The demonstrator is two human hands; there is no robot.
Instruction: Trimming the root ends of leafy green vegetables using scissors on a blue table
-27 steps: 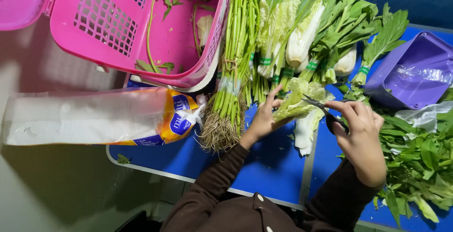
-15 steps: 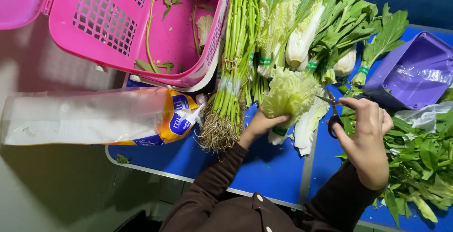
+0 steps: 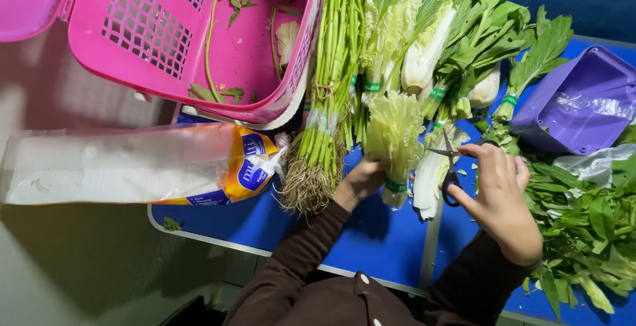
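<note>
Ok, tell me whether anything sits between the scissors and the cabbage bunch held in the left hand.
Nothing visible does. The scissors in the right hand point at the cabbage bunch held by the left hand; only bare blue table shows in the gap. Another white-stemmed bunch lies under the blades.

The person wears a dark brown long-sleeved top of soft knit fabric. Both sleeves reach down to the wrists, ending just short of the bare left hand (image 3: 361,181) and the bare right hand (image 3: 500,197). Near the bottom edge, at the chest, two small pale round buttons sit on the brown fabric.
</note>
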